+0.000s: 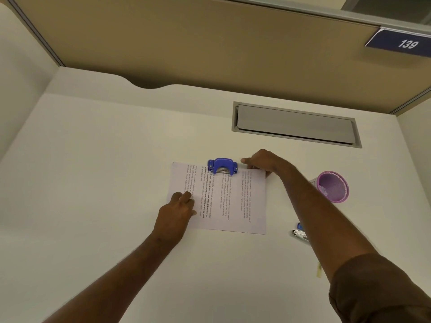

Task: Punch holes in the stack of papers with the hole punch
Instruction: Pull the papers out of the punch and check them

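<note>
White laminate covered the desk [105,159], which filled most of the frame below a tan partition wall [210,43] across the top. A grey rectangular hatch [296,124] was set into the desk at upper right of centre. At the middle of the frame lay the stack of papers [224,199], printed with lines of text and turned sideways to the viewer. The left hand [177,210] rested on the stack's lower left part, fingers fairly straight and pressing flat on the sheet. The right hand [263,163] reached to the stack's far right corner with fingers curled at the paper's edge; whether it actually pinched the sheets could not be told. A purple mesh cup [333,187] stood right of the papers, well apart from them. The blue hole punch [222,166] sat on the stack's far edge, near its middle, just left of the right hand. A small stapler [299,233] lay at lower right, partly hidden by the right forearm.
</note>
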`<state>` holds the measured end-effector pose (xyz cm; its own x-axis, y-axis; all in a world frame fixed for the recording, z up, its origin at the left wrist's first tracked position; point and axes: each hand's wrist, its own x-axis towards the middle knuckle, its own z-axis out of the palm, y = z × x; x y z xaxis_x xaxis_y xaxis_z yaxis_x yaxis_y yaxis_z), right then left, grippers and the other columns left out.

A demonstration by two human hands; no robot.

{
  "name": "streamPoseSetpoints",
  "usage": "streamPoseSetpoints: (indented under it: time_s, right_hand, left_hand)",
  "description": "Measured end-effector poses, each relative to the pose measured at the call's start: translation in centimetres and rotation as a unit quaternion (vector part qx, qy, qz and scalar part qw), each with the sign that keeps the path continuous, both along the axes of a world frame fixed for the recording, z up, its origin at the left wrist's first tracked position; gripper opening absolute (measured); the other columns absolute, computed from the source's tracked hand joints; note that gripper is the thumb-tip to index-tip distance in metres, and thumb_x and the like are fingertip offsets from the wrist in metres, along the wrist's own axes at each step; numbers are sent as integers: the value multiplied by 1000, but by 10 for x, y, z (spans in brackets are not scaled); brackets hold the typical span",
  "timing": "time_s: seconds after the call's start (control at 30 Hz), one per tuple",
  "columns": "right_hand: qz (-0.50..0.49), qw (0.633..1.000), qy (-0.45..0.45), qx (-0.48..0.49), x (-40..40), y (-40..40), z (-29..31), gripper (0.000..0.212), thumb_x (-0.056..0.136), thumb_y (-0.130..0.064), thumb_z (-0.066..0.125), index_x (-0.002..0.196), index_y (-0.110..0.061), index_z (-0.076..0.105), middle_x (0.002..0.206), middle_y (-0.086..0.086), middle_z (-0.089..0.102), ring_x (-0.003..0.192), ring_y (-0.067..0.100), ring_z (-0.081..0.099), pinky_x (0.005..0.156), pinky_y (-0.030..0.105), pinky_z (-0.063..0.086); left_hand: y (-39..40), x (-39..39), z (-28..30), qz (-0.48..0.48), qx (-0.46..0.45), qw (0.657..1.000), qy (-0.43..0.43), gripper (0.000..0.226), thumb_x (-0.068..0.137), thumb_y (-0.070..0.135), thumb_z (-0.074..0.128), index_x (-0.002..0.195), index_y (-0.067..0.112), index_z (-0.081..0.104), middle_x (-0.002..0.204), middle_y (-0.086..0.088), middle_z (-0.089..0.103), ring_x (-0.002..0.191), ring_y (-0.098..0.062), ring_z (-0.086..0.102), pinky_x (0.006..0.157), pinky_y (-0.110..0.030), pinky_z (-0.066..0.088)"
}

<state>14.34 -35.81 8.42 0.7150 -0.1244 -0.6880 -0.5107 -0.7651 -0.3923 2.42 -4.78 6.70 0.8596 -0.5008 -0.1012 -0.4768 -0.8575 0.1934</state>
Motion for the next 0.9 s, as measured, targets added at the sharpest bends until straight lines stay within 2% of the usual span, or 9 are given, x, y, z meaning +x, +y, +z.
streamPoseSetpoints:
  time_s: [0.07,0.17,0.27,0.37,0.5,0.57,0.7,0.8,0.9]
  right_hand:
    - [-127,989,0,75,-14,-12,1,44,92,-47,63,95,-4,71,93,15,75,83,30,74,77,39,61]
    - [-319,929,-15,188,-51,-21,1,43,87,-42,72,102,-2,68,99,20,74,83,33,74,67,37,62]
    - [-414,877,-14,244,-100,-14,-7,39,84,-34,75,102,0,69,98,22,75,85,35,74,70,40,62]
    - [-449,862,-34,231,-145,5,-20,29,83,-22,77,98,2,69,92,21,76,80,35,74,75,46,61]
    - [-437,880,-108,150,-174,35,-28,21,81,-16,79,69,-3,67,83,18,74,74,32,67,69,37,51]
    - [-427,884,-129,139,-175,40,-27,23,82,-16,79,64,-7,65,83,16,74,68,28,63,64,33,47]
    - [-419,885,-139,149,-175,37,-27,21,82,-15,79,64,-15,68,81,13,73,65,23,65,58,28,48]
    - [-413,887,-131,159,-176,32,-28,17,83,-17,78,69,-16,69,82,11,73,67,22,66,60,28,50]
    - [-426,881,-117,168,-175,29,-29,14,83,-19,78,75,-15,68,85,8,72,73,26,67,63,29,53]
  left_hand:
    - [0,0,-1,4,-11,1000,-2,36,57,11,96,86,3,76,101,-15,74,89,-32,73,45,-36,58]
    - [0,0,-3,10,-16,1000,-5,33,60,11,95,85,3,75,102,-14,74,89,-32,72,45,-36,58]
    - [0,1,-3,10,-14,1000,-10,33,60,14,95,84,4,76,102,-12,74,89,-30,72,44,-34,56]
    - [0,2,-4,17,-6,1000,-10,31,63,17,94,86,5,76,102,-9,73,89,-28,72,44,-33,56]
    - [-1,9,-6,35,25,998,38,36,91,30,70,120,9,67,129,-4,61,113,-23,60,75,-36,58]
    - [-1,13,-5,33,24,998,52,39,94,35,65,125,12,63,129,-2,60,112,-21,58,80,-34,55]
    - [10,23,1,122,-106,985,66,38,90,32,69,125,18,64,123,0,68,109,-22,63,86,-35,52]
    - [28,32,6,270,-223,936,40,30,88,28,73,116,23,68,114,4,71,101,-18,67,87,-33,52]
    - [44,46,5,413,-287,858,107,27,85,29,76,108,16,69,95,-1,75,89,-24,72,84,-32,52]
